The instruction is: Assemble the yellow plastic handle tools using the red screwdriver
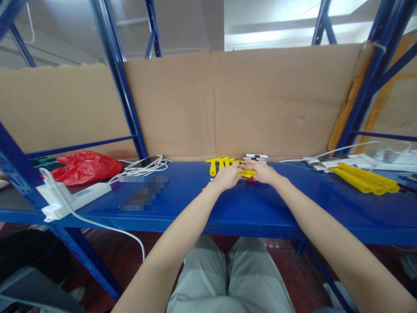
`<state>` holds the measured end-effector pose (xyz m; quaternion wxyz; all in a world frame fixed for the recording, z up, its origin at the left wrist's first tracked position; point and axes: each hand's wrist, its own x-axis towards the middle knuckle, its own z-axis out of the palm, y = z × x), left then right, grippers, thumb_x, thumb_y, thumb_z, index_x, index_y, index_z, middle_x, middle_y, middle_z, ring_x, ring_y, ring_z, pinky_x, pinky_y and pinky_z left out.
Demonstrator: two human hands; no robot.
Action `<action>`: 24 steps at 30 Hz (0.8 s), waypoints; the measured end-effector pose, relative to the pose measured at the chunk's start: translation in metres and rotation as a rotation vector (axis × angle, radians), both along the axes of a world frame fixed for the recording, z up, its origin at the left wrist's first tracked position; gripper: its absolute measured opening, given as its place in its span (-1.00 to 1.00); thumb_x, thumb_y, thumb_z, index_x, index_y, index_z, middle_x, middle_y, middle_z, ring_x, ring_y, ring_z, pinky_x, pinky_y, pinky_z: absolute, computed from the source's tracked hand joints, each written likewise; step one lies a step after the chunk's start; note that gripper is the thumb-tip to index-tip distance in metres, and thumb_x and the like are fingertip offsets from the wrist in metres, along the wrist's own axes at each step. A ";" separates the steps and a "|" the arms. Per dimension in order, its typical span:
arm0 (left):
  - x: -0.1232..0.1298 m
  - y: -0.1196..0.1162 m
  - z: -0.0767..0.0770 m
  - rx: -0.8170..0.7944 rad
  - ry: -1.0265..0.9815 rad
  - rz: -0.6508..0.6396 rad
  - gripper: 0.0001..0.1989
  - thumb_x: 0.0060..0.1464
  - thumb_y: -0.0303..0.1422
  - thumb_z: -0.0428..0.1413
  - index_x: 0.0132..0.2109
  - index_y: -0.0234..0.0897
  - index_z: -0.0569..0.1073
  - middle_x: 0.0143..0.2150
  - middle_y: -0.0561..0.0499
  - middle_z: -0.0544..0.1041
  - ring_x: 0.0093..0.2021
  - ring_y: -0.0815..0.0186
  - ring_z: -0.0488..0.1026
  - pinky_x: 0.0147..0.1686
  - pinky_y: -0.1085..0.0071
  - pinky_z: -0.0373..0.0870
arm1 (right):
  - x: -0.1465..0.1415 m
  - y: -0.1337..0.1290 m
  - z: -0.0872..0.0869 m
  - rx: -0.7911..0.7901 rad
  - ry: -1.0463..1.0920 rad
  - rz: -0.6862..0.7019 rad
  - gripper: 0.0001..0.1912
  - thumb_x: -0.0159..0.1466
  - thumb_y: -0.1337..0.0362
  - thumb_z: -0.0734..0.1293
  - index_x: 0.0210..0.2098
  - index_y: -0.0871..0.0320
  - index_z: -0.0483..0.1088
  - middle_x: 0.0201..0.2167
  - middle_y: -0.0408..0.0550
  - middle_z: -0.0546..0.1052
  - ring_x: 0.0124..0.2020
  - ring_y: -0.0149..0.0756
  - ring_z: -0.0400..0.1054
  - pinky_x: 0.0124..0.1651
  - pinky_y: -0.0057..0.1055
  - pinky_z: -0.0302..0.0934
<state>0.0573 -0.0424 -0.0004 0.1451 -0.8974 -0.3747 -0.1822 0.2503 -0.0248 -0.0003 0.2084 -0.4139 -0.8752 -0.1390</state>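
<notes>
Both hands meet over the blue shelf, near its back. My left hand has its fingers closed on a small yellow piece. From the other side, my right hand has its fingers on the same yellow piece. Something red shows just under it, too small to make out. Several yellow T-shaped parts stand in a row behind and left of my left hand. A small stack of white and black items lies right behind my right hand.
Yellow tubes lie at the right on the blue shelf, near white packets and cables. At the left are a red plastic bag, coiled white cable and a white power strip. Cardboard stands behind, between blue posts.
</notes>
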 end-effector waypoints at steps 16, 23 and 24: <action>0.001 -0.003 0.006 -0.065 0.006 0.038 -0.78 0.17 -0.37 0.03 -0.06 -0.23 0.48 0.06 -0.07 0.41 0.02 0.19 0.41 -0.06 0.29 0.37 | 0.016 0.014 -0.004 -0.047 0.284 -0.187 -0.74 0.17 0.45 0.24 -0.23 0.17 0.52 -0.13 0.03 0.57 -0.07 -0.20 0.43 0.03 -0.28 0.27; 0.001 -0.003 0.007 -0.062 -0.004 0.147 -0.74 0.20 -0.38 -0.03 -0.01 -0.25 0.45 0.10 -0.10 0.39 0.02 0.16 0.42 -0.11 0.29 0.40 | 0.021 0.021 -0.005 -0.271 0.688 -0.373 -0.90 0.16 0.47 0.28 -0.33 0.27 0.43 -0.47 -0.06 0.55 -0.49 -0.38 0.42 -0.35 -0.50 0.30; 0.001 -0.003 0.007 -0.058 0.002 0.166 -0.73 0.20 -0.38 -0.04 -0.01 -0.26 0.45 0.10 -0.10 0.38 0.01 0.16 0.43 -0.11 0.29 0.40 | 0.019 0.022 -0.005 -0.301 0.763 -0.369 -0.90 0.16 0.48 0.27 -0.35 0.27 0.41 -0.50 -0.07 0.54 -0.54 -0.41 0.39 -0.39 -0.52 0.29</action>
